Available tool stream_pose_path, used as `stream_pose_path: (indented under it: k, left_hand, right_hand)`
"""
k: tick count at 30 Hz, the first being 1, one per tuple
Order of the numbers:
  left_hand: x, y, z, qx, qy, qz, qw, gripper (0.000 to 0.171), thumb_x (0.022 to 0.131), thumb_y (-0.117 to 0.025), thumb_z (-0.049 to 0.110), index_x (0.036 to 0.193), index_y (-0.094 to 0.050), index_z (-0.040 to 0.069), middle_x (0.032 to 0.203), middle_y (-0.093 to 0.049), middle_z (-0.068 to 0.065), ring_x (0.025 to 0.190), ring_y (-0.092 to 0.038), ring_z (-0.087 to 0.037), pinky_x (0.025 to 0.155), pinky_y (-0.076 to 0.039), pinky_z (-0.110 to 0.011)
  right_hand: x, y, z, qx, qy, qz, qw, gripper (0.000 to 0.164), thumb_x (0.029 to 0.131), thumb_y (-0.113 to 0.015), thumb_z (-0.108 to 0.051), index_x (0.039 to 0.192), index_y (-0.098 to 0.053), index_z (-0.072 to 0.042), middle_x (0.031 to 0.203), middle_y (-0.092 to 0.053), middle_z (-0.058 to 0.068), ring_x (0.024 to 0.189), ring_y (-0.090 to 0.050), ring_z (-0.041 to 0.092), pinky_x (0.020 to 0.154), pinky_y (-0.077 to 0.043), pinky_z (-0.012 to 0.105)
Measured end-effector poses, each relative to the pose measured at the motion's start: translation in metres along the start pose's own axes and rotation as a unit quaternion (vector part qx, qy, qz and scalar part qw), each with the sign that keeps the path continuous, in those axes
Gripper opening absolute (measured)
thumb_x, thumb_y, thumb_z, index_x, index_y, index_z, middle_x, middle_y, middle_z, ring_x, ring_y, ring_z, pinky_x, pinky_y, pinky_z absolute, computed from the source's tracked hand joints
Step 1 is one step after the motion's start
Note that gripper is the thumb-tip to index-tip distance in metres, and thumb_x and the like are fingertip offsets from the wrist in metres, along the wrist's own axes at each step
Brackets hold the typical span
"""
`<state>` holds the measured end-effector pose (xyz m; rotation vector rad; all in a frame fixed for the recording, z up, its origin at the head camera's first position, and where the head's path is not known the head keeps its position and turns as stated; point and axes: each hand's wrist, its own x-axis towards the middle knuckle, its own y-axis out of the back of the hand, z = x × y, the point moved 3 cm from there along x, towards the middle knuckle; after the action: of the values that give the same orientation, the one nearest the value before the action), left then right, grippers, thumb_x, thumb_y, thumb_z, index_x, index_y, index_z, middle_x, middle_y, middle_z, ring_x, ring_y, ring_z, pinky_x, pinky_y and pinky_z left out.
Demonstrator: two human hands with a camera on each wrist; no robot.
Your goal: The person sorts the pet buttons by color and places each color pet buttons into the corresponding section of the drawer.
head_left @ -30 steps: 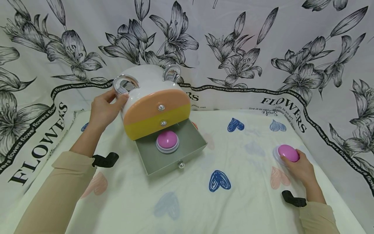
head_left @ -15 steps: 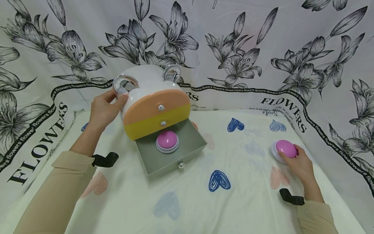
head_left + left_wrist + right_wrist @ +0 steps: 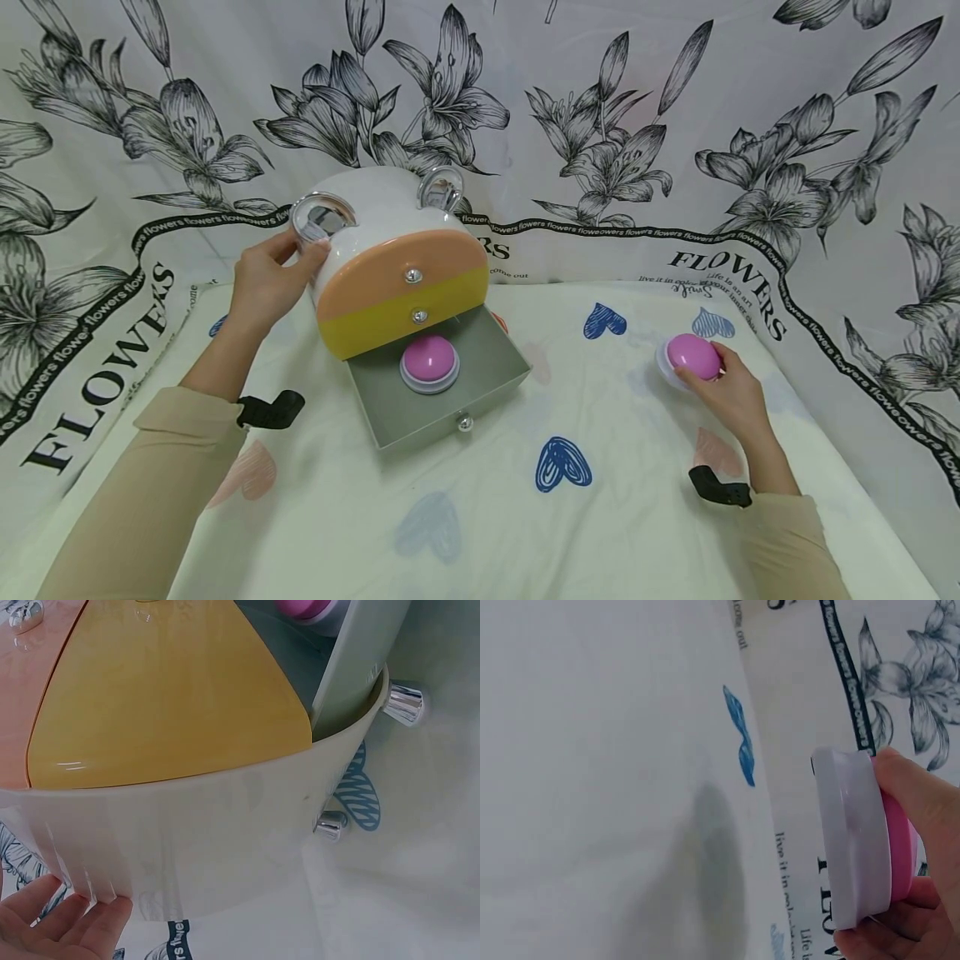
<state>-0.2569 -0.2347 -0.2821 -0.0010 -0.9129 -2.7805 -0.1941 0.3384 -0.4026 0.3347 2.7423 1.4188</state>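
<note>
A white drawer box with two silver ears stands at centre left, its orange and yellow drawers closed and its lowest grey-green drawer pulled out. Inside that drawer sits a round pink push button on a white base. My left hand holds the box's left side below one ear; in the left wrist view its fingertips touch the white wall. At the right, my right hand grips a second pink push button by its edge. It is above the cloth, its white base facing left in the right wrist view.
A pale cloth printed with hearts covers the surface. Behind it hangs a white curtain with black flower drawings. The open drawer, with its silver knob, juts out toward the front.
My right hand has carried the second pink push button leftward and away from me, up off the cloth. The left hand, the box and the button in the drawer have not moved.
</note>
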Motion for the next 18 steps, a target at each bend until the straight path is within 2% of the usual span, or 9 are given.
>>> stream_pose_path:
  k: [7, 18]
  left_hand:
    - [0.000, 0.000, 0.000, -0.001, 0.007, -0.001, 1.0000, 0.069, 0.077, -0.045, 0.061, 0.133, -0.037, 0.023, 0.140, -0.030, -0.005, 0.130, -0.023, -0.021, 0.098, -0.030, -0.048]
    - [0.000, 0.000, 0.000, -0.003, 0.014, -0.001, 0.9999, 0.071, 0.076, -0.046, 0.062, 0.134, -0.035, 0.024, 0.140, -0.030, -0.004, 0.130, -0.022, -0.020, 0.098, -0.030, -0.048]
  right_hand:
    - [0.004, -0.012, -0.032, 0.012, 0.058, -0.009, 0.998, 0.087, 0.075, -0.059, -0.052, 0.134, -0.025, 0.002, 0.126, -0.040, 0.026, 0.107, -0.044, 0.038, 0.083, -0.041, 0.050]
    - [0.007, -0.033, -0.080, 0.011, 0.113, -0.019, 0.993, 0.086, 0.071, -0.062, -0.053, 0.132, -0.031, -0.002, 0.123, -0.045, 0.019, 0.101, -0.049, 0.030, 0.078, -0.046, 0.045]
